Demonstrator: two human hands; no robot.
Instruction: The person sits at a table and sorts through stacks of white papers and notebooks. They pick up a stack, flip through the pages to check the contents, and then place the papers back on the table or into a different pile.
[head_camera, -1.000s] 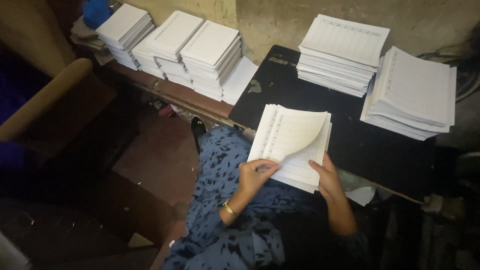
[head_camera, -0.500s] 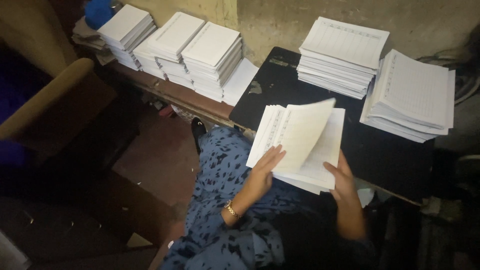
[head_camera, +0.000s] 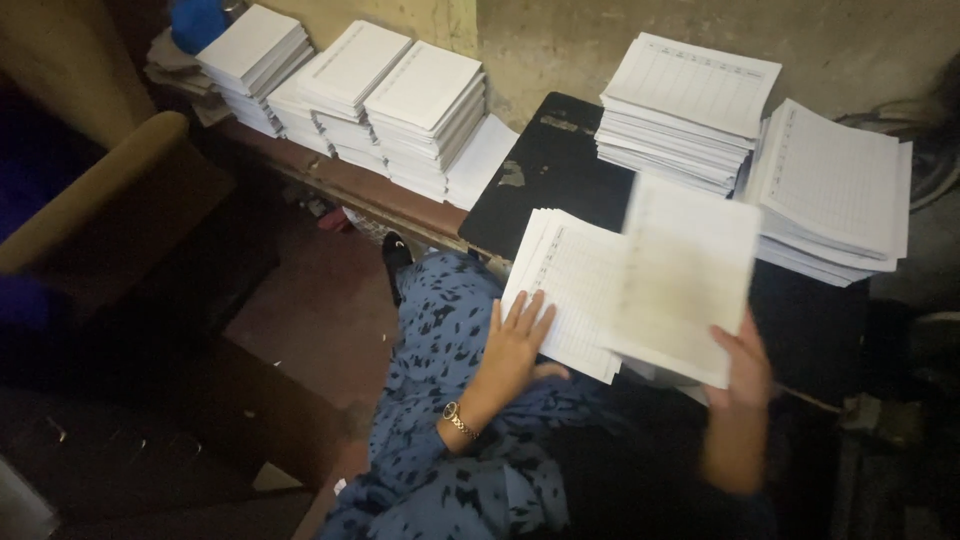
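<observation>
On the near edge of the black tabletop (head_camera: 560, 170), the left hand (head_camera: 515, 340) lay flat with fingers spread, pressing down the small stack of ruled sheets (head_camera: 565, 290). The right hand (head_camera: 745, 365) was pinched on the lower corner of a lifted bundle of sheets (head_camera: 685, 275), blurred and held off to the right, above the table and just short of the two taller ruled stacks (head_camera: 835, 190) by the wall. By the look of it, the step in hand was separating a counted batch from the stack. A next move would call for a steady pinch so the sheets stayed squared, while the flat hand kept the rest from sliding.
</observation>
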